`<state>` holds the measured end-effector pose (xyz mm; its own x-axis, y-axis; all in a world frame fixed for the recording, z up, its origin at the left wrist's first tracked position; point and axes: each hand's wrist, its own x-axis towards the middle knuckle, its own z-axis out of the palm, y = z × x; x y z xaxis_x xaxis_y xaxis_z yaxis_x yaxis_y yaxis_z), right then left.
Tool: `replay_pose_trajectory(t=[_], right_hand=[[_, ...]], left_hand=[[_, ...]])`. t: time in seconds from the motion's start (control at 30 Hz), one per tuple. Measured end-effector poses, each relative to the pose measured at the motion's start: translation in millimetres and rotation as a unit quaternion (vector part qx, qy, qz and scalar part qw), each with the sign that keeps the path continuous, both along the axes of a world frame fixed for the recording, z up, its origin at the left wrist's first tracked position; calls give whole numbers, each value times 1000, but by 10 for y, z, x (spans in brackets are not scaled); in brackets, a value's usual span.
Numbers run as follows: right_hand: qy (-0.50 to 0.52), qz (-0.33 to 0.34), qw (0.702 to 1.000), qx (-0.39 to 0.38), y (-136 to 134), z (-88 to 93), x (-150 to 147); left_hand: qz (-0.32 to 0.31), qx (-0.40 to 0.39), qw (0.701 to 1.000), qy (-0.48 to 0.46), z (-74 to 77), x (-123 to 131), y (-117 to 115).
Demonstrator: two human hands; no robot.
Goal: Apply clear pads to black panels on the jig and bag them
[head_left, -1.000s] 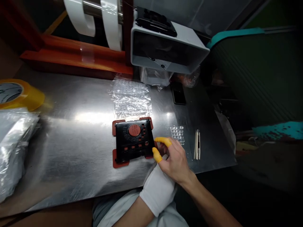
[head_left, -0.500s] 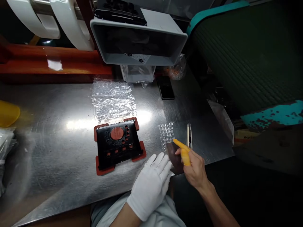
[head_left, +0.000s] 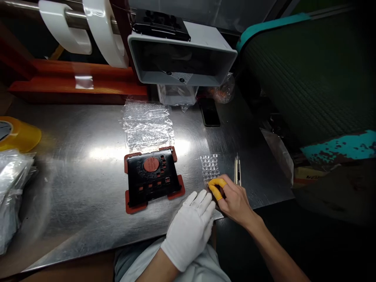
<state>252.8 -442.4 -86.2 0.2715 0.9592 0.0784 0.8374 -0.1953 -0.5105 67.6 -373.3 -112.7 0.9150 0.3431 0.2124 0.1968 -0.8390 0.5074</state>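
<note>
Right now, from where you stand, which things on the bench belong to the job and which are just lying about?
Job: right hand, at the clear blister strip; gloved left hand, beside the black plate.

Lying about, untouched: sticks, phone, clear wrap, yellow tape, plastic bag.

Left hand [head_left: 189,231]: white cotton glove [head_left: 185,239], palm down, fingers slightly spread, near centre.
Right hand [head_left: 235,201]: bare, angled in from near right, thumb and forefinger curled tip to tip in yellow finger cots [head_left: 216,188].
</note>
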Motion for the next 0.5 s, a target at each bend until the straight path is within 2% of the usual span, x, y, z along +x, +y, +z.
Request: replay_pose_trajectory(t=[0.13, 0.23, 0.4, 0.5], right_hand=[[61, -80, 992, -80, -44, 135, 32], [56, -112, 983, -135, -81, 144, 33], [54, -181, 978, -93, -105, 35, -70], [56, -178, 978, -92, -125, -13, -99]], left_hand=[[10, 10, 1000, -26, 0, -12, 8], [4, 11, 1000, -27, 7, -23, 27], [-17, -3, 1000, -7, 4, -47, 44], [-22, -1, 1000, -7, -10, -50, 42]])
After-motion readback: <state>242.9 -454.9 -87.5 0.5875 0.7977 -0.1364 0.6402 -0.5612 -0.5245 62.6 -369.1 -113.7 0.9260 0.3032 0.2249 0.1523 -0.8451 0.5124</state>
